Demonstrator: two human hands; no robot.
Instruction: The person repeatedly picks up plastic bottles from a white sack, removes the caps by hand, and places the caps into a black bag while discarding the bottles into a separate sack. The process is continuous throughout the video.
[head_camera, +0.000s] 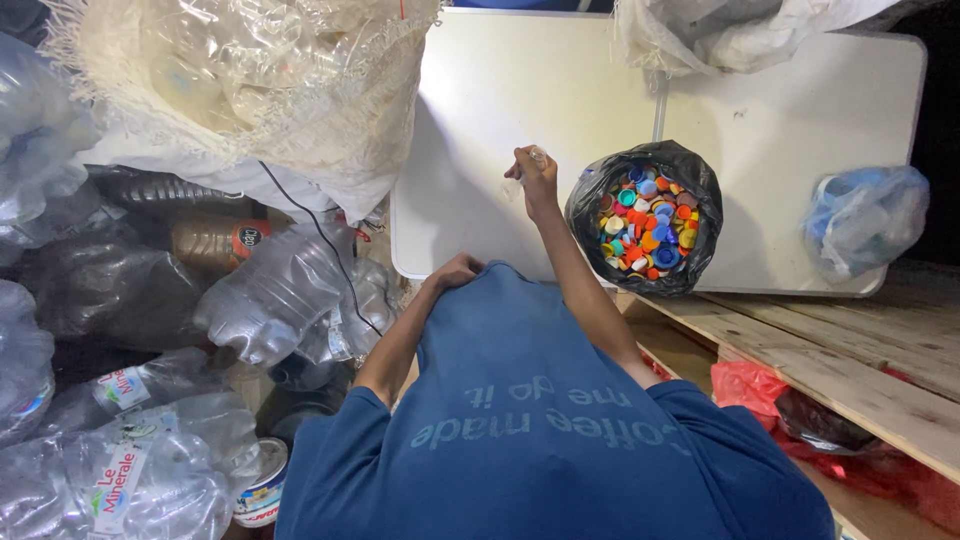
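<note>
Blue shirt cloth (540, 440) fills the near edge of my view, so I take the black bag of caps (645, 218) on the white table (800, 110) as my landmark and read everything from it, left to right.

Far left of the bag, crushed clear plastic bottles (270, 295) lie heaped, and a large woven sack (250, 90) above them holds more pale bottles. Nearer the bag, my left hand (455, 272) rests knuckles-down against the shirt at the table's edge; I cannot tell how its fingers stand or whether they hold anything.

Just left of the bag's rim, my right hand (533, 172) is raised over the table, fingertips pinched narrowly on a small pale cap (539, 154). To do this well, I judge the pinch should stay firm until the hand is over the bag's mouth, then release low so the cap does not bounce out.

That bag stands open, filled with loose caps in blue, red, orange, yellow and white. Right of it lies 1 knotted blue plastic bag (865, 215), contents unclear. Below and right sits a red bag (750, 385) on wooden planks (850, 370).
</note>
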